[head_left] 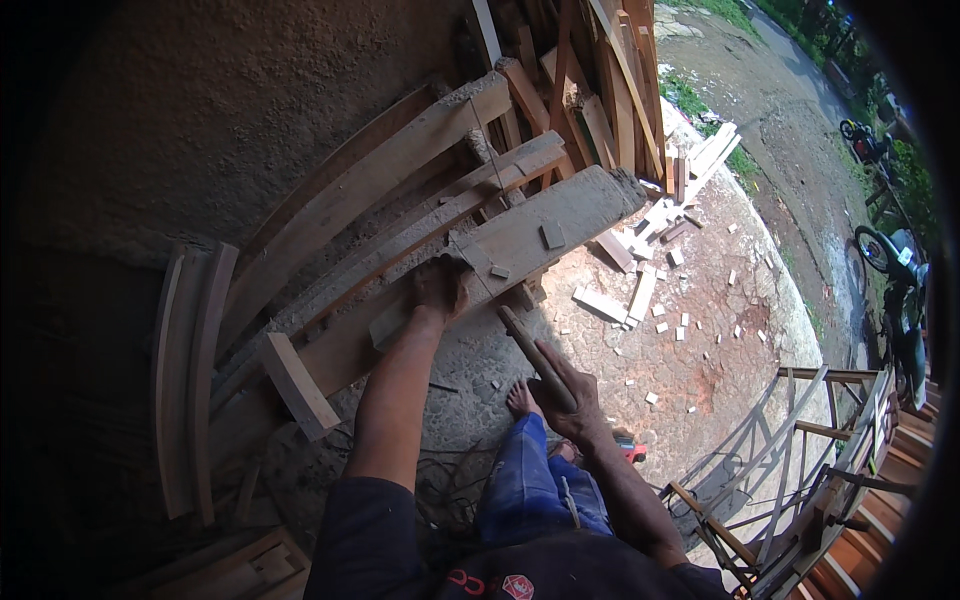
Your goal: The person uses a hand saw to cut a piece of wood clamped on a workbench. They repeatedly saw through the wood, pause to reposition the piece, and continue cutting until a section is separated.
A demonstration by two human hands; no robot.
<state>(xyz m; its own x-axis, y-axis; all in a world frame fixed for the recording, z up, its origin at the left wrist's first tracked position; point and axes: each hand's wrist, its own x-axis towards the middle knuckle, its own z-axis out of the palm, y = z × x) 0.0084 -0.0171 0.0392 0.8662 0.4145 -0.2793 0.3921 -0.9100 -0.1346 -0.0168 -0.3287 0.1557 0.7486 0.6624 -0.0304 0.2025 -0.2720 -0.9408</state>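
Note:
A thick, dusty plank (585, 210) lies slantwise in front of me, with small wood blocks (553, 236) on top. My left hand (440, 287) rests at its near side, in shadow, fingers curled; what they hold, if anything, is hidden. A thin dark line crosses the plank beside those fingers. My right hand (575, 388) is closed around a short brown wooden stick (535, 352), which points up toward the plank's near edge without clearly touching it.
Long boards (390, 150) lie behind the plank, against a rough wall. Upright timber (625, 90) leans at the far end. Offcuts (605, 303) litter the ground at right. Nearer are a short board (298, 385), cables (450, 470), a red tool (632, 450) and a wooden frame (800, 480).

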